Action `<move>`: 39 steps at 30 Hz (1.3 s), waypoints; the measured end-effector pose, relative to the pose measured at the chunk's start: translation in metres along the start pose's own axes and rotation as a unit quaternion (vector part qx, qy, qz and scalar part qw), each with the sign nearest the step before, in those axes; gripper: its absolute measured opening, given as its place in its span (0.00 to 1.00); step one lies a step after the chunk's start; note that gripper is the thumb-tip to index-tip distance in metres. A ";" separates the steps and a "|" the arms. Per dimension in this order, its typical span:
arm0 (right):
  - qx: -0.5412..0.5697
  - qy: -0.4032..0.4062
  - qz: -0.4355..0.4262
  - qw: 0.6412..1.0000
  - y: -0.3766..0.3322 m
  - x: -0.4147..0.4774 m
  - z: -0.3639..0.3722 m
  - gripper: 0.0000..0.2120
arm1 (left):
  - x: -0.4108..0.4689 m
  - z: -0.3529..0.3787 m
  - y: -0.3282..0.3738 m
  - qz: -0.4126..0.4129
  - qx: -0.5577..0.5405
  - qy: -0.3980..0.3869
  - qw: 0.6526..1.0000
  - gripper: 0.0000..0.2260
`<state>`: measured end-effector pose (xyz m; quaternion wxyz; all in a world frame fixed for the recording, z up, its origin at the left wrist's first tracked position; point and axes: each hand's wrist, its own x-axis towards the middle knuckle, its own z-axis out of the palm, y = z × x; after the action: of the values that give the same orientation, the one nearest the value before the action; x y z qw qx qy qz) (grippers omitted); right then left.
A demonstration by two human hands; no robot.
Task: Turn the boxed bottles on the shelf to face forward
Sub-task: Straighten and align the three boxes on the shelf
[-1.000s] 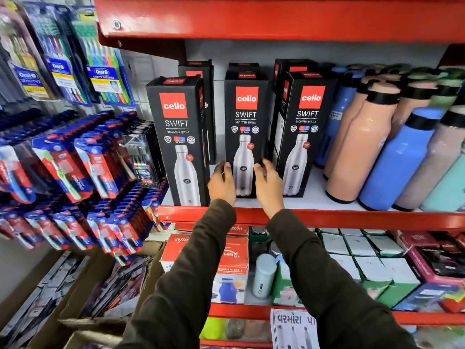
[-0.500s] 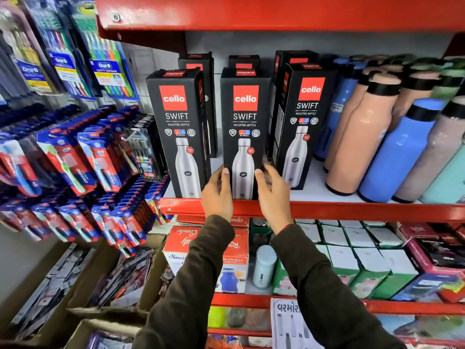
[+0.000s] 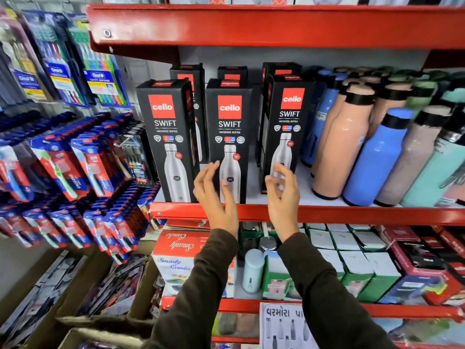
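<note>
Three black "cello SWIFT" bottle boxes stand in the front row on the red shelf (image 3: 352, 214). The left box (image 3: 166, 137) and the middle box (image 3: 230, 127) show their fronts squarely. The right box (image 3: 286, 122) sits further back and is turned slightly left. More black boxes (image 3: 187, 74) stand behind them. My left hand (image 3: 215, 195) hovers open just in front of the middle box's lower left. My right hand (image 3: 283, 195) is open in front of the right box's base. Neither hand grips a box.
Loose peach, blue, grey and teal bottles (image 3: 372, 152) crowd the shelf right of the boxes. Toothbrush packs (image 3: 75, 167) hang at the left. The lower shelf holds a Smarty Combo box (image 3: 176, 258) and small green-white cartons (image 3: 347, 260). A red shelf (image 3: 251, 26) is overhead.
Both hands let go of the middle box and pulled back, fingers spread. My right hand shifted right toward the right box. The middle box now stands at the shelf's front edge.
</note>
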<state>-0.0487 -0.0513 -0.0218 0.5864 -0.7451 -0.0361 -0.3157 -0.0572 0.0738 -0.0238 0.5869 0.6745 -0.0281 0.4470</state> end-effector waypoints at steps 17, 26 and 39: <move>-0.087 -0.072 0.128 0.985 0.032 0.077 -0.042 0.22 | -0.003 0.121 -0.004 -0.275 0.017 -0.206 0.939 0.20; -0.084 -0.042 0.100 0.991 0.032 0.069 -0.052 0.19 | -0.007 0.116 -0.003 -0.273 0.031 -0.159 0.948 0.17; -0.039 -0.033 0.084 0.995 0.016 0.020 -0.070 0.17 | -0.040 0.082 0.008 -0.240 0.014 -0.150 0.959 0.18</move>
<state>-0.0560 -0.1250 -0.0172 0.5796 -0.7780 0.0195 -0.2417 -0.0394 -0.0152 -0.0359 0.6561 0.7291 0.0530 0.1872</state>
